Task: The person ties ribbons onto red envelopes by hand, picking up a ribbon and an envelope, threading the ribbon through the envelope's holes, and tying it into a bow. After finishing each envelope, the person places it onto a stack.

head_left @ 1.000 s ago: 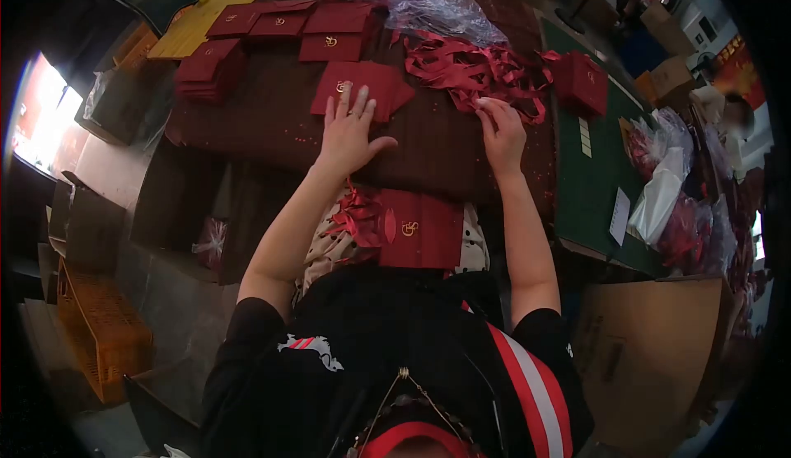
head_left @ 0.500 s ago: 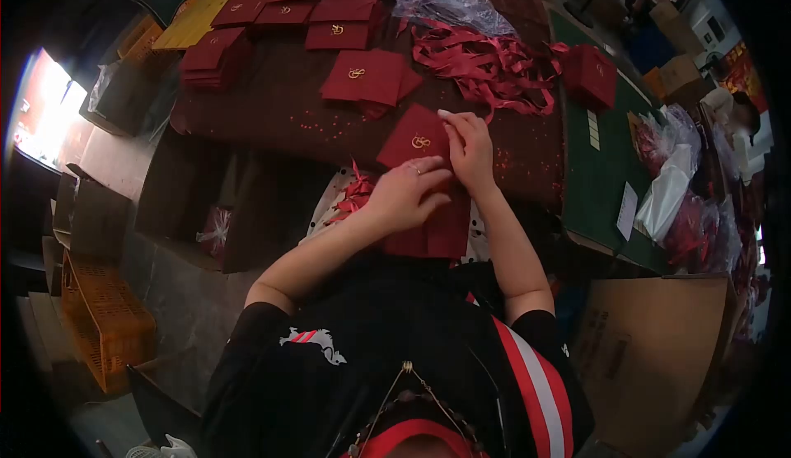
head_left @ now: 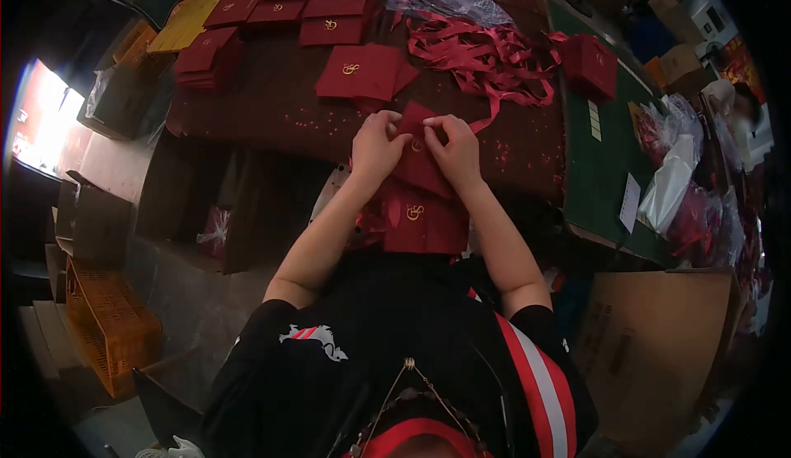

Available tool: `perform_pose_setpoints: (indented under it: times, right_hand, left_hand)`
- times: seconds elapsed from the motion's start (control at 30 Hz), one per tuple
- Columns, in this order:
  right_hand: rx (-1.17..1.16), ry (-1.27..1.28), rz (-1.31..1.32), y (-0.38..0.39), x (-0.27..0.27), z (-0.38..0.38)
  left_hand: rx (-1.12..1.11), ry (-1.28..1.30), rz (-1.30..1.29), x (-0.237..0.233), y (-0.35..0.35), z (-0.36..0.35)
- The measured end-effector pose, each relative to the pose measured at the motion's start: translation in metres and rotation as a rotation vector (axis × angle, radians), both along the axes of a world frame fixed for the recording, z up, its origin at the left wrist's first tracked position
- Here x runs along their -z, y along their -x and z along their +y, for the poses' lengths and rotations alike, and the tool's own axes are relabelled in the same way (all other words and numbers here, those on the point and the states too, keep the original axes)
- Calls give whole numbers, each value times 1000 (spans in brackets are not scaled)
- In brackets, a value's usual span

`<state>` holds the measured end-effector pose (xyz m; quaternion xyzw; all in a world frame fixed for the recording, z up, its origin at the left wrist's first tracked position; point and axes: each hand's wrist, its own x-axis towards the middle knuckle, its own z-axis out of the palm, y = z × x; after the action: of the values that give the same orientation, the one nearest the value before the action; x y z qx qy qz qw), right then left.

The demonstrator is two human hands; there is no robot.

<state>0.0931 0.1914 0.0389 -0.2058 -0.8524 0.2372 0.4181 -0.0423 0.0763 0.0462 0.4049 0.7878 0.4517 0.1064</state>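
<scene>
Red envelope (head_left: 424, 174) pinched by L hand (head_left: 377, 147) & R hand (head_left: 456, 151), long axis pointing away from body.

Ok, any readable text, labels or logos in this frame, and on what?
No legible words anywhere.
Gold emblem on each red envelope: a curly sign, no readable letters.
White slips on the green mat: too small to read.
Cardboard box print: blurred.
Shirt graphic: picture only.
</scene>
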Motion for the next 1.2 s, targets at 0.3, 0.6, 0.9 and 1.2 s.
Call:
perform_pose_setpoints:
  times: [0.3, 0.6, 0.9, 1.2]
  right_hand:
    - [-32, -210, -16, 3, -10, -11]
    - [-36, -192, -18, 3, -16, -23]
    - [-111, -85, -26, -1, -19, -22]
    - [-249, 42, 33, -1, -16, -25]
  left_hand:
    - [61, -145, -151, 14, 0, -12]
    - [57, -244, -55, 1, -16, -20]
    - [69, -258, 126, 3, -28, -26]
    - [92, -234, 114, 11, -26, -23]
